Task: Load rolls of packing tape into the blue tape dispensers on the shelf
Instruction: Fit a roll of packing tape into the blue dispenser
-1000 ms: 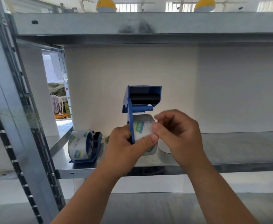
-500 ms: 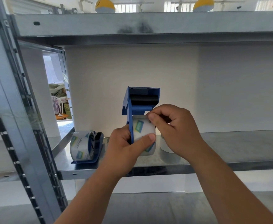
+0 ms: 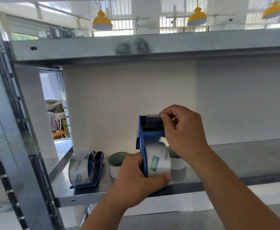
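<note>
The blue tape dispenser (image 3: 143, 141) is held upright just in front of the metal shelf (image 3: 235, 165), with a roll of clear packing tape (image 3: 158, 161) already seated on its hub. The left hand (image 3: 136, 178) wraps around the lower part, thumb pressed under the roll and fingers behind the blue side plate, so it holds both dispenser and roll. The right hand (image 3: 182, 130) is pinched narrow at the dispenser's top, its fingertips on what looks like the loose end of the tape at the dark cutter head; whether the strip is already over the blade cannot be told.

The roll looks light but rigid on its cardboard core, and its glossy face is likely slippery, so the grip across the core and side plate seems the safer hold. The free end is thin, sticky film that probably folds onto itself or tears if pulled crooked; it is best taken by its two edges and drawn straight. The toothed edge at the head is a place to keep fingertips off.

On the shelf to the left lies a second loaded dispenser (image 3: 84, 170) on its side. Two white rolls (image 3: 115, 165) sit further back, one left of the held dispenser and one behind it to the right.
</note>
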